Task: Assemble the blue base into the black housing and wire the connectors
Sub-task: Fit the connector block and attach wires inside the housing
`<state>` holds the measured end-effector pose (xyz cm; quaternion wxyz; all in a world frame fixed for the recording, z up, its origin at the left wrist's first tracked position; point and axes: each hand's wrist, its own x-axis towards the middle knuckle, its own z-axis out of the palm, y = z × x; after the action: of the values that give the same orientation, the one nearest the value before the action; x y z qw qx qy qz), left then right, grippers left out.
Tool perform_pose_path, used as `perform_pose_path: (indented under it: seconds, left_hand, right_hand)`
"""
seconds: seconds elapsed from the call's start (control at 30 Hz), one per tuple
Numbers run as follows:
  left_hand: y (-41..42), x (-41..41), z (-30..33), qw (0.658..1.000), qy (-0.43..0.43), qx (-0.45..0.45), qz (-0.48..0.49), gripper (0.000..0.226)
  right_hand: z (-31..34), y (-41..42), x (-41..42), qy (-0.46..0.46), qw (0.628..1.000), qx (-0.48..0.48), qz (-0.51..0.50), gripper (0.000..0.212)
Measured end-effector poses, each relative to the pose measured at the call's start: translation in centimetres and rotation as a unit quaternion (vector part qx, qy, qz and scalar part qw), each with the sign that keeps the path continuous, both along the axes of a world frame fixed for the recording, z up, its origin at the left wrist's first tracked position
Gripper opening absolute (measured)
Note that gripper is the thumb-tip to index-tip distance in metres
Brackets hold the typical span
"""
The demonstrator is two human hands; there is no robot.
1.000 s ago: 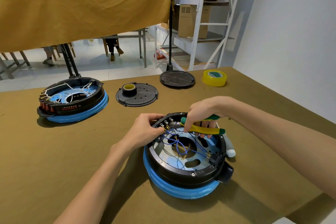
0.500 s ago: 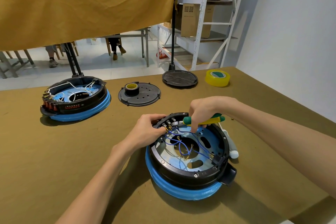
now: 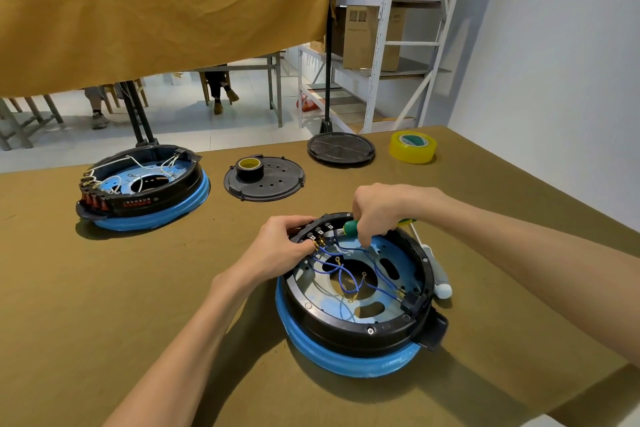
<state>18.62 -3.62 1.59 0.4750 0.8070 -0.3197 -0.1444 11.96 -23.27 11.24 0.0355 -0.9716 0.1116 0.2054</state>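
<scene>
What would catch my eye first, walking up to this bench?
Probably the round black housing on its blue base near the front, blue wires looped inside. Both hands work at its far rim: the left hand pinches a connector, the right hand grips a green-and-yellow-handled tool. A similar second unit sits far left.

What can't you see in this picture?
Head view only:
- Tool's working end: hidden under the right hand.
- Which wire the left hand's fingers pinch: too small.
- White-handled tool: partly behind the black housing.
- Red label on the far unit: blurred.
</scene>
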Motion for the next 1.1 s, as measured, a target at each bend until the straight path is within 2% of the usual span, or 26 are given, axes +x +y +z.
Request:
perform_pose_path:
  seconds: [0.27,0.37,0.57,0.8,1.03,1.1]
  left_hand:
    - [-0.2,-0.1,0.3,1.000,0.008,0.005,-0.006,0.053]
    - [-0.1,-0.3,0.3,1.000,0.007,0.006,-0.005,0.053]
    - [-0.1,-0.3,0.3,1.000,0.012,0.010,-0.007,0.054]
    - [-0.2,-0.3,0.4,1.000,0.017,0.015,-0.008,0.054]
    - [-0.1,-0.5,0.5,1.000,0.020,0.004,0.001,0.053]
    - [-0.1,-0.6,0.3,1.000,0.018,-0.001,0.010,0.052]
  right_hand:
    - [0.3,-0.3,-0.1,0.002,0.999,0.006,0.047,0.035]
    - [0.3,-0.2,0.0,0.011,0.999,0.002,0.046,0.030]
    - [0.2,-0.3,0.1,0.022,0.999,0.000,0.036,0.039]
    - [-0.1,-0.6,0.0,0.014,0.999,-0.003,0.038,0.023]
    - [0.9,-0.1,-0.4,0.034,0.999,0.002,0.031,0.039]
    - [1.1,-0.4,-1.2,0.008,0.999,-0.001,0.034,0.041]
